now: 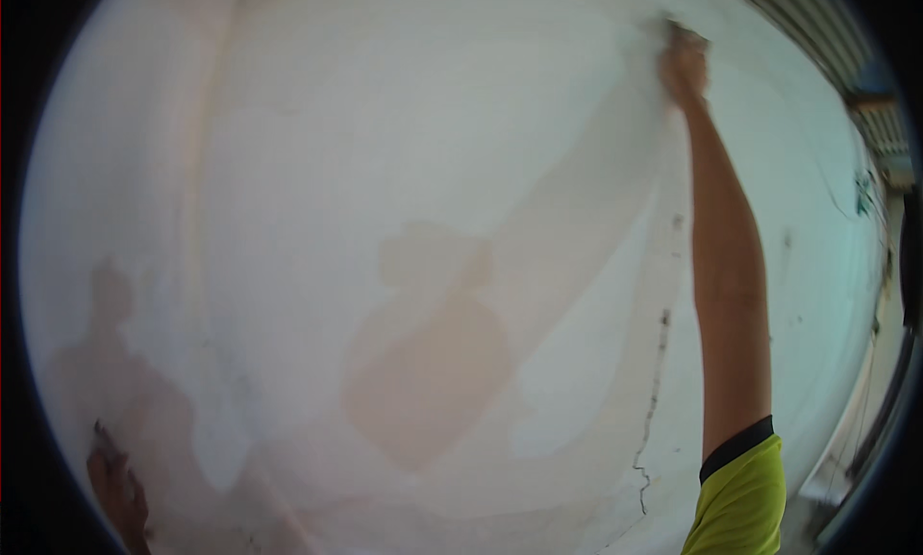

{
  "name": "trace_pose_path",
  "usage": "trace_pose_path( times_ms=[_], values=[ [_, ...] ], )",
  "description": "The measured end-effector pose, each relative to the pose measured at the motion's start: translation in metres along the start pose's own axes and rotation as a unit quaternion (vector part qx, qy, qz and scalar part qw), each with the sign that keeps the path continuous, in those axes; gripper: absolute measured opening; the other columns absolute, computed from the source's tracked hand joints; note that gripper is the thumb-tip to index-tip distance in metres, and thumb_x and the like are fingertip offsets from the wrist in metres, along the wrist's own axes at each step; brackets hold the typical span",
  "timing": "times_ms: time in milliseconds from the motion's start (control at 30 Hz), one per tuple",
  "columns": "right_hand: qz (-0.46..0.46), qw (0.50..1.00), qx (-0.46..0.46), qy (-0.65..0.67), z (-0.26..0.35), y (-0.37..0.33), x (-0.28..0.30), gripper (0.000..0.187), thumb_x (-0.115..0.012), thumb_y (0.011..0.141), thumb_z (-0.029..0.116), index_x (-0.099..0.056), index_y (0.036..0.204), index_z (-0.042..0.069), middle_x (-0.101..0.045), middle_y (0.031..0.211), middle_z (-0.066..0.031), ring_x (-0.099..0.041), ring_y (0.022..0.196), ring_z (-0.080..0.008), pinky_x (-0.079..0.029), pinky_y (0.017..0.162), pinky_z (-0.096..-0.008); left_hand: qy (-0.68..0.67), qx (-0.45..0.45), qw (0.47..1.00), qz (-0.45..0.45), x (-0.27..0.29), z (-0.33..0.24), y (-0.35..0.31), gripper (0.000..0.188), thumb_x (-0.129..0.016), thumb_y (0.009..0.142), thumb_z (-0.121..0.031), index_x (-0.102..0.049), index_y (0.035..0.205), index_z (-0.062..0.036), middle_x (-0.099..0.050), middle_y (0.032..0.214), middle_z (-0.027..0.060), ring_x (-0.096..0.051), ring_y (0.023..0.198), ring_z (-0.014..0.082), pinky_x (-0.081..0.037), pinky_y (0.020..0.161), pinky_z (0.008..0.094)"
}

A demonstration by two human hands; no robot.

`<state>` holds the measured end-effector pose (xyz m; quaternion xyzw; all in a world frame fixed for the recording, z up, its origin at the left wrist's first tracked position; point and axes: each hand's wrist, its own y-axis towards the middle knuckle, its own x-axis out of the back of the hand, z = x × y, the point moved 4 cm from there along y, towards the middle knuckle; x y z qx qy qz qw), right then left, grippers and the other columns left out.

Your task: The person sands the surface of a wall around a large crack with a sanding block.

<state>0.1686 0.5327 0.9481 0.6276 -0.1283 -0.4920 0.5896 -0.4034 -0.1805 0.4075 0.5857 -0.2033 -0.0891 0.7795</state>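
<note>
My right hand (686, 67) is raised high against the white wall (336, 151), the bare arm stretched nearly straight up. Its fingers are closed around a small dark-edged thing, smeared by motion, whose kind I cannot make out; it is at the wall surface. Low at the left edge, my left hand (120, 493) is closed on a small thing with a dark tip (100, 427) sticking up past the fingers. Most of that thing is hidden. A jagged dark crack (659, 382) runs down the wall left of my right forearm.
Shadows of a head and raised arm (423, 363) fall across the wall. At the left, a vertical corner line (204, 161) shows. Corrugated roofing (798, 22) slopes over the upper right. A greenish cable bundle (862, 192) hangs near the right edge.
</note>
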Motion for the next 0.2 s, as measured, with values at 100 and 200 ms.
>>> trace_pose_path(
  times_ms=[100, 200],
  values=[
    [0.05, 0.997, -0.05, 0.025, 0.049, -0.009, -0.006, 0.048, -0.039, 0.094, 0.028, -0.045, 0.14, 0.015, -0.048, 0.138, -0.018, -0.042, 0.13, -0.0442, -0.04, 0.104, -0.0546, 0.006, 0.046, 0.998, -0.039, 0.007, -0.012, 0.018, 0.026, -0.064, 0.08, -0.009, -0.067, 0.106, -0.008, -0.053, 0.12, 0.0255, -0.049, 0.116, 0.0468, -0.041, 0.1, 0.0523],
    [0.172, 0.972, -0.116, 0.107, 0.096, 0.003, -0.028, 0.052, -0.033, 0.097, 0.04, -0.042, 0.143, 0.016, -0.044, 0.143, -0.0178, -0.037, 0.135, -0.043, -0.039, 0.106, -0.0546, -0.083, 0.072, 0.994, 0.011, 0.031, -0.028, 0.044, 0.034, -0.068, 0.075, -0.009, -0.067, 0.109, -0.0103, -0.055, 0.117, 0.0217, -0.052, 0.111, 0.0444, -0.043, 0.096, 0.0495]
  ],
)
